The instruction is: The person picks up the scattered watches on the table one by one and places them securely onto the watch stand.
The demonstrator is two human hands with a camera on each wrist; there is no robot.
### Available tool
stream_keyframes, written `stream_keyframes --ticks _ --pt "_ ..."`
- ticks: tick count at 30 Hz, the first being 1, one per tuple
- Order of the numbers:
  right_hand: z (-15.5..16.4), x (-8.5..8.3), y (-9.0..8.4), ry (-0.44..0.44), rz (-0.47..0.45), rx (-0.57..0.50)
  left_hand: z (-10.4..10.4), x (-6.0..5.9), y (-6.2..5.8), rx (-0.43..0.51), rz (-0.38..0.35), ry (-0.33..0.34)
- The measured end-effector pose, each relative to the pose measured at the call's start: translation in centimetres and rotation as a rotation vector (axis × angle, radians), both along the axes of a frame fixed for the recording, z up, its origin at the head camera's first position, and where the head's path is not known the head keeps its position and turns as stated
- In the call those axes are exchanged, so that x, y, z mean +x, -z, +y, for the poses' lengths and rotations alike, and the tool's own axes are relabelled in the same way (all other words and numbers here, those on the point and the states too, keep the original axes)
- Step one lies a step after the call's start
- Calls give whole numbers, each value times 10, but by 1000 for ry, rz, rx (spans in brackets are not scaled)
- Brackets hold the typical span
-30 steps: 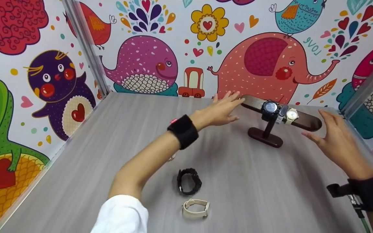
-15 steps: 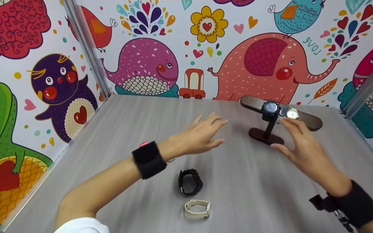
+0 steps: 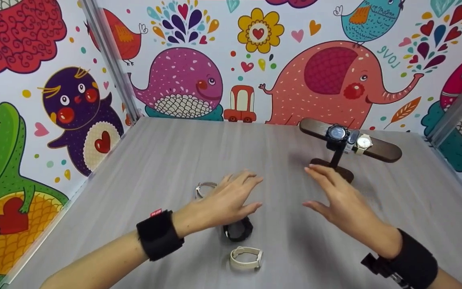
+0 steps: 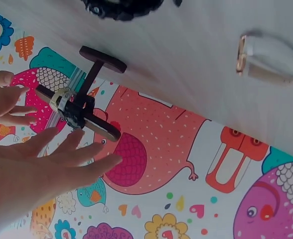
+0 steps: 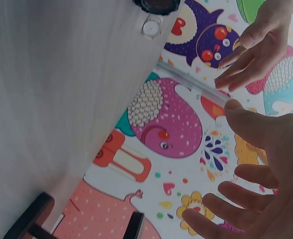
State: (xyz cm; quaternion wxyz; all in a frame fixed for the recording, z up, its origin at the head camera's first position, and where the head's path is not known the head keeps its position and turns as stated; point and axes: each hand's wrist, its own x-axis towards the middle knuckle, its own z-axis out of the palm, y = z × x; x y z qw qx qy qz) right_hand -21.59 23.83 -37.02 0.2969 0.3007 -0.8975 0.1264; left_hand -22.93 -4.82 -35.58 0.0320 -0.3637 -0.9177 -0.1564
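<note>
My left hand [image 3: 223, 202] hovers above the table with its fingers extended, holding nothing. Partly behind it lie a light-strapped watch [image 3: 199, 188] and a black watch [image 3: 248, 229]. Closer to me is a watch with a cream strap [image 3: 246, 264]. My right hand [image 3: 347, 206] is also raised, fingers spread and grasping nothing, just in front of a dark wooden watch stand [image 3: 387, 151]. On the stand's bar sit a black watch [image 3: 337, 132], a slim dark band [image 3: 352, 137] and a cream watch [image 3: 363, 142]. In the right wrist view, a white-dialled watch [image 5: 151, 28] shows near the table edge.
The grey table [image 3: 167, 156] is enclosed by cartoon-printed walls [image 3: 295, 24] at the back and sides. A metal post [image 3: 114, 60] stands at the back left corner. Black bands [image 3: 161, 235] wrap both wrists.
Both hands have drawn away from the watch stand, moving left and toward me. The left hand was beside the stand's left end, the right by its right end. The watches have stayed put.
</note>
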Motion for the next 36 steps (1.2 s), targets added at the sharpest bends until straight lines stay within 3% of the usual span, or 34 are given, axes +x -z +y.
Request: stream_keyframes --ticks 7,12,20,28,36 --pt "-23 -3 10 -96 15 59 -12 11 22 9 -38 -73" --pt "-43 -5 17 -156 -107 107 -15 13 34 -30 -85 -139" --pt "-71 -10 33 -248 -292 138 -11 17 58 -116 -160 -189" --pt "-91 -10 45 -274 -331 207 -12 19 69 -152 -104 -174" --pt "-101 -10 54 -288 -339 253 -14 19 74 -80 -63 -170"
